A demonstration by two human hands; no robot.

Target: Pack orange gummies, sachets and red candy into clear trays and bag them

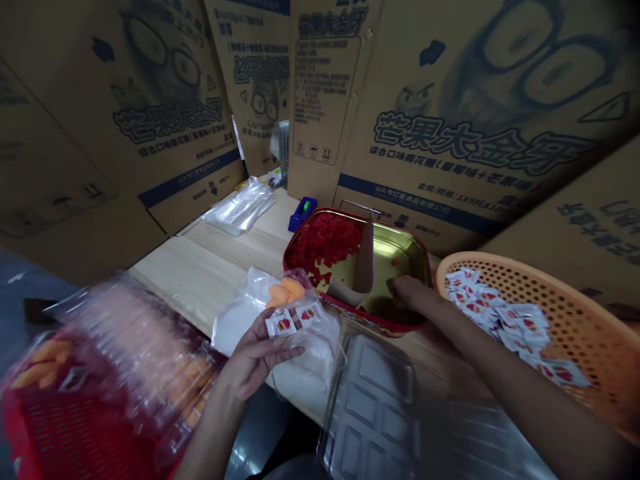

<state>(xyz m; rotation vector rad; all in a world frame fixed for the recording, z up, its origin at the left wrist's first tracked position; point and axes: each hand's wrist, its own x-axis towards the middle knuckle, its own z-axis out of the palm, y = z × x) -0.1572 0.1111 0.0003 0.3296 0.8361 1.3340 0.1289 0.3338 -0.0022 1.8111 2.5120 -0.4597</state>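
Observation:
My left hand [257,353] is closed around the lower edge of a clear plastic bag [320,327]. Orange, rounded sweets [286,292] show inside it, and two small white sachets [283,325] with red prints lie just above my fingers. My right hand [413,295] reaches over the rim into the right part of a gold-lined metal tin [400,243]; its fingertips are in shadow and hard to make out. A cardboard divider [366,257] splits the tin. Small red pieces [325,237] fill much of its left part.
An orange perforated basket [565,300] of sachets stands at right. Clear compartment trays [373,400] lie in front. At lower left, a red basket [65,427] holds filled plastic packs. Clear bags [243,207] and a blue tape dispenser [302,213] sit behind; printed cardboard [450,153] walls the table.

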